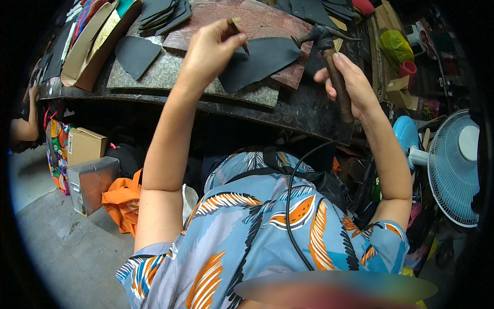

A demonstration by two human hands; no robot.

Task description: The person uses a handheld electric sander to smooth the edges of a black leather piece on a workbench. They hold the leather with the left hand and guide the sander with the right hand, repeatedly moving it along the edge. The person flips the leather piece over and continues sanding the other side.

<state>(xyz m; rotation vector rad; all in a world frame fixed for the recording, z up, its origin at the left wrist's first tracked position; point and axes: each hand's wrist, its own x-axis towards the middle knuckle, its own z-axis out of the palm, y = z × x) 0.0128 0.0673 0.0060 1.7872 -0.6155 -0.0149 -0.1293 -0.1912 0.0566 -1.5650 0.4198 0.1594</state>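
Observation:
My left hand [208,51] is closed around a slim pointed punch [246,50], held almost upright. Its tip meets, or hovers just over, a dark grey leather-like piece [267,62] with a curved outline; actual contact cannot be made out. That piece lies across a reddish stone slab [206,28] and a grey speckled slab [170,74]. To the right, my right hand [354,85] grips the wooden handle of a hammer [337,77]. The hammer's dark metal head is raised at the piece's right end. A smaller dark piece [136,55] rests on the grey slab at left.
Stacked dark pieces [163,14] sit at the back, with another stack [309,9] farther right. A long cardboard box [98,46] occupies the table's left side. A fan [453,154] stands at right. Another person's arm [32,118] shows at far left.

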